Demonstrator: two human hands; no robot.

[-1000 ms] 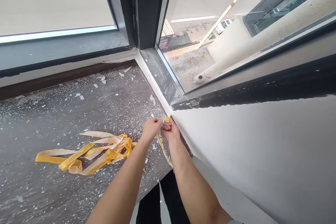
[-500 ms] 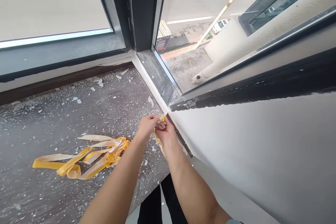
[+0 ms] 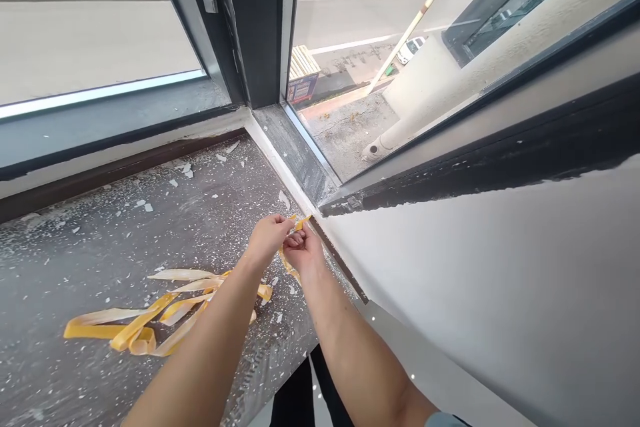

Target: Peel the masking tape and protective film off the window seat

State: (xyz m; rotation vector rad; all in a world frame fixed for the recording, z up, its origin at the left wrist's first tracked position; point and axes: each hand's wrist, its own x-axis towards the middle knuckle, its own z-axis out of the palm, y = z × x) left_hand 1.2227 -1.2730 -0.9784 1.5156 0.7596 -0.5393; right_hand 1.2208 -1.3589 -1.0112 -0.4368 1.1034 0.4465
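Sill, corner window: person's left hand and right hand work close together by the wall-side edge, roughly midway between far corner and near end, fingers of both pinched shut on a short twist of yellow tape, with a crumpled length showing just below. Loose tangle of yellow-and-cream tape lies apart from the hands, toward the sill's near edge, partly hidden by the left forearm. White flakes litter the surface, several larger ones near the far edge, below the dark window frame.
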